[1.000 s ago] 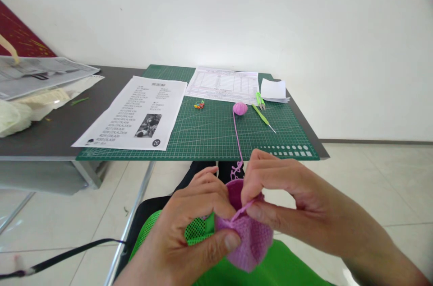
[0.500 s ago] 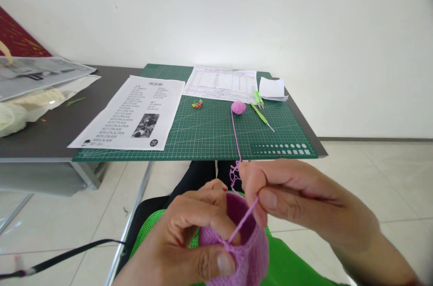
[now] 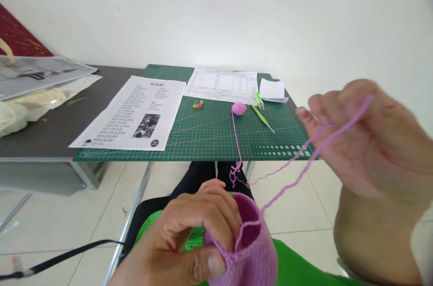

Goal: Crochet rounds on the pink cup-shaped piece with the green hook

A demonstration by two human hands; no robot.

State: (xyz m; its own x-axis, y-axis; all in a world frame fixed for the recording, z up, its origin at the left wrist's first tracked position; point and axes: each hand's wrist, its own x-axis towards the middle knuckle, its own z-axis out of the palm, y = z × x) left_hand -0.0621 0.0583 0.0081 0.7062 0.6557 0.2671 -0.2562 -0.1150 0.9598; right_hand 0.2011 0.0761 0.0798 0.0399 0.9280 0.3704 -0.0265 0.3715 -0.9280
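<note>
Yarn (image 3: 297,179) runs up from the rim of the pink crocheted piece (image 3: 248,250), low at the near middle, to the right hand (image 3: 367,141), raised at right. I see the strand looped over that hand; how tightly its fingers close I cannot tell. My left hand (image 3: 196,232) pinches the piece's left rim between thumb and fingers. Beyond, on the green mat (image 3: 203,135), the yarn ball (image 3: 239,108) sits left of the crochet hook (image 3: 262,118).

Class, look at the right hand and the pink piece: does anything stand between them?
Nothing solid is visible between the right hand and the pink piece. Only yarn spans the gap, running down to the piece's rim. The left hand grips the piece's opposite side, outside that gap.
</note>
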